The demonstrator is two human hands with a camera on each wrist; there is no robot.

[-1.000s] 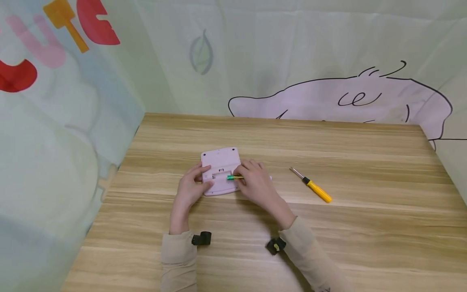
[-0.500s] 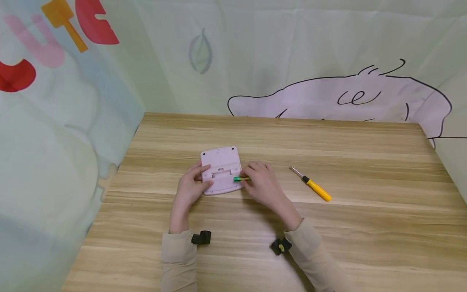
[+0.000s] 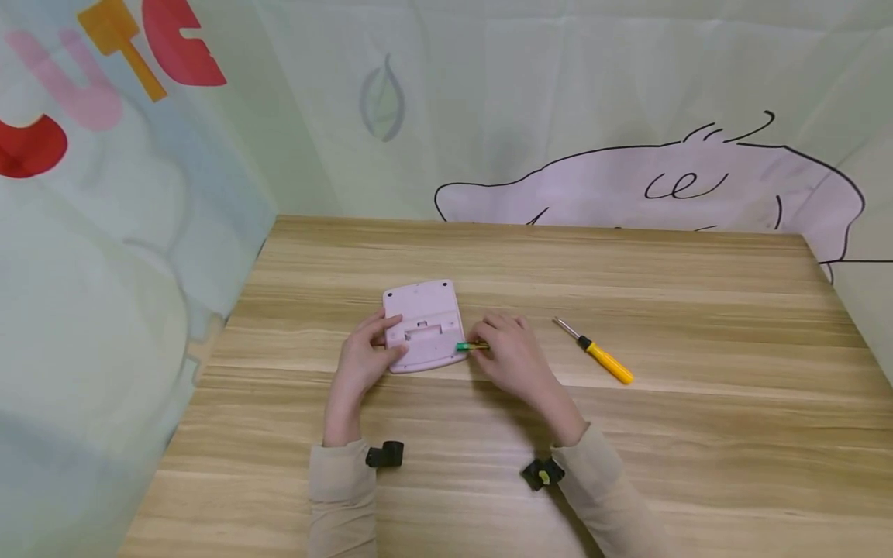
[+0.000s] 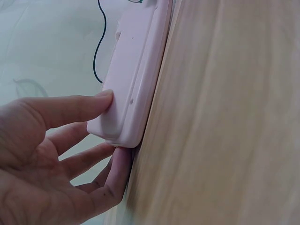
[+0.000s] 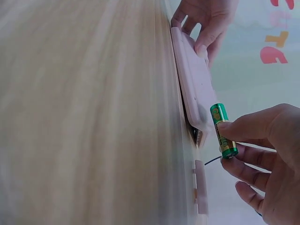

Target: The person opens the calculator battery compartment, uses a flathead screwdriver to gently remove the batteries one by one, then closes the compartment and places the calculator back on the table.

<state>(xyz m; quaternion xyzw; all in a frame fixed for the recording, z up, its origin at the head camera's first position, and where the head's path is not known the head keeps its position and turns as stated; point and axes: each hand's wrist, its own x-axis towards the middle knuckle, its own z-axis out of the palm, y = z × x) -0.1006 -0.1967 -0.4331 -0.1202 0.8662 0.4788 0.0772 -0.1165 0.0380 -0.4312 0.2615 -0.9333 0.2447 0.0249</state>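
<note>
A pale pink calculator (image 3: 425, 298) lies face down on the table, its battery compartment (image 3: 423, 332) uncovered and showing no battery. My left hand (image 3: 360, 356) holds it by the left edge; in the left wrist view the thumb (image 4: 89, 108) presses on its back, with fingers against the side and underneath. My right hand (image 3: 512, 353) pinches a green and gold battery (image 5: 224, 131) between thumb and fingers. That battery is over the calculator's lower right edge in the head view. A small pink battery cover (image 5: 201, 187) lies on the table beyond the calculator in the right wrist view.
To the right of my right hand lies a screwdriver (image 3: 596, 353) with a yellow handle and metal shaft. The wooden table (image 3: 698, 449) ends at a back edge, where a printed cloth (image 3: 488, 101) hangs behind and to the left.
My right hand has drawn the battery from the compartment toward the right, to the calculator's edge. My left hand and the calculator have stayed in place.
</note>
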